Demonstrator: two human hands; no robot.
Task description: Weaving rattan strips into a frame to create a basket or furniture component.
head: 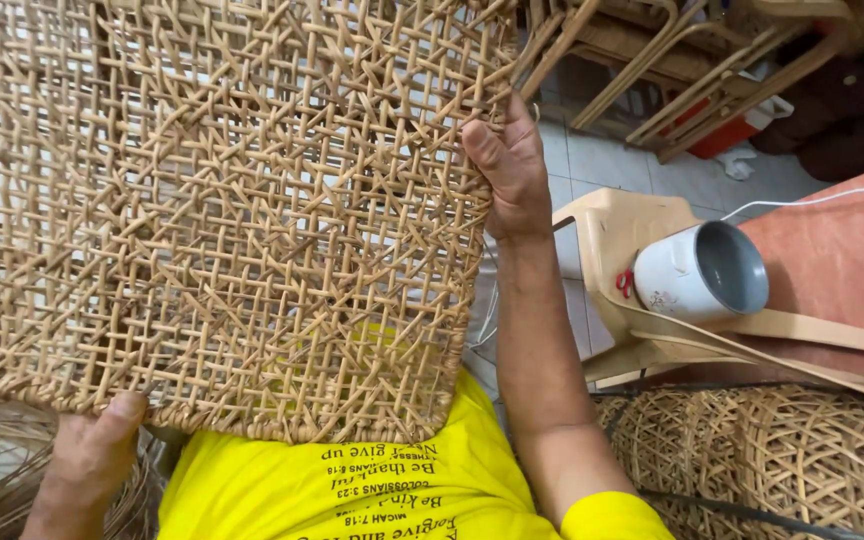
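A large open-weave rattan panel [222,210] fills the left and centre of the head view, held up in front of me above my yellow shirt [352,490]. My right hand [512,165] grips the panel's right edge near the top, thumb on the front. At the panel's lower left corner, my left hand [97,445] holds the bottom edge with the thumb pressed on the weave. The fingers behind the panel are hidden.
A beige plastic stool [612,230] at the right carries a grey pipe-like cylinder [702,272] lying on its side. Woven rattan pieces [782,455] lie at the lower right, an orange cloth [842,250] at the right edge, and wooden chair frames [672,60] stand on the tiled floor behind.
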